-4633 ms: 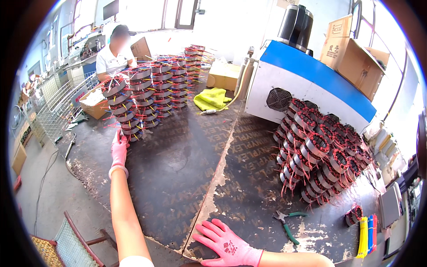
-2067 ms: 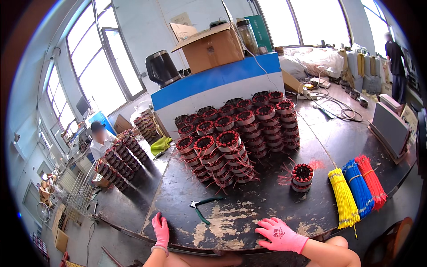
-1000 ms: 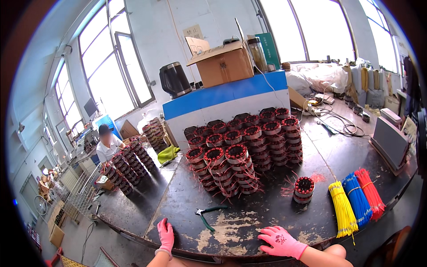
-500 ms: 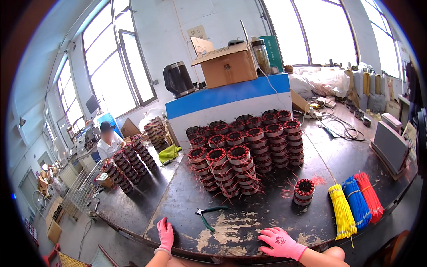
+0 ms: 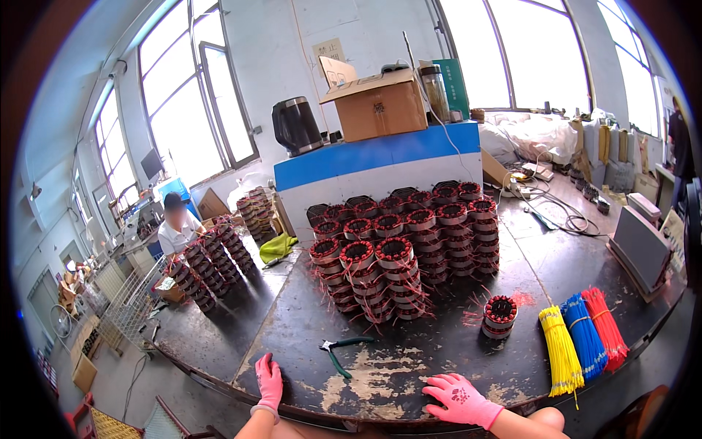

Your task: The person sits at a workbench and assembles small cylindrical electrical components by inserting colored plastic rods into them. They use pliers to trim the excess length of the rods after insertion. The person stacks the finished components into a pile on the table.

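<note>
My left hand (image 5: 269, 382), in a pink glove, rests at the front edge of the dark worn table (image 5: 292, 318), empty, fingers extended. My right hand (image 5: 462, 400), gloved alike, lies flat on the edge further right with its fingers spread. Between and beyond them is a pair of green-handled cutting pliers (image 5: 339, 353), touched by neither hand. A short stack of wound motor stators (image 5: 499, 317) stands beyond my right hand. Several taller stator stacks (image 5: 398, 274) with loose red wire ends fill the table's middle.
Yellow (image 5: 561, 351), blue (image 5: 586, 333) and red (image 5: 605, 322) wire bundles lie at the right. A grey panel-like object (image 5: 640, 249) stands behind them. Against the blue-white partition (image 5: 380, 164) rise the stacks. At the left, a co-worker (image 5: 178, 227) sits behind more stator stacks (image 5: 212, 263).
My left hand has shifted very slightly left, while my right stays nearly still. The view has tilted a little. At the left, the co-worker's head has turned downward slightly.
</note>
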Demonstrator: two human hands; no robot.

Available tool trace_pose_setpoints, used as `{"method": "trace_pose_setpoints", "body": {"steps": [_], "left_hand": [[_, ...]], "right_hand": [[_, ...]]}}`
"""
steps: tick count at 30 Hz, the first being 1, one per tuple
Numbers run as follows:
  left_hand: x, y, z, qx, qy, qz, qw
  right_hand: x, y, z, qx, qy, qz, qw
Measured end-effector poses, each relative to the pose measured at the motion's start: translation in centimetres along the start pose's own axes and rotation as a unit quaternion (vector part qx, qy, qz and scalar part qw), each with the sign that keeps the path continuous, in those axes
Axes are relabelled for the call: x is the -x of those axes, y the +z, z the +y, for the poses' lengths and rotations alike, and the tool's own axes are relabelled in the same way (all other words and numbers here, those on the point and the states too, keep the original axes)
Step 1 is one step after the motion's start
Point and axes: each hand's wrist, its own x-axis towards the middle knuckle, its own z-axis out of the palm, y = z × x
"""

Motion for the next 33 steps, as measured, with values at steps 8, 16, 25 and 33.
{"method": "trace_pose_setpoints", "body": {"steps": [8,16,25,33], "left_hand": [[0.1,0.1,0.6,0.022,-0.016,0.001,1.0],[0.1,0.1,0.6,0.011,-0.002,0.007,1.0],[0.2,0.2,-0.1,0.018,0.005,0.013,1.0],[-0.4,0.1,-0.2,-0.003,-0.004,-0.006,1.0]], "right_hand": [[0.1,0.1,0.2,0.002,0.0,-0.005,1.0],[0.0,0.3,0.4,0.004,-0.002,-0.005,1.0],[0.1,0.4,0.5,-0.002,-0.008,-0.001,1.0],[0.0,0.3,0.1,0.002,-0.003,0.005,1.0]]}}
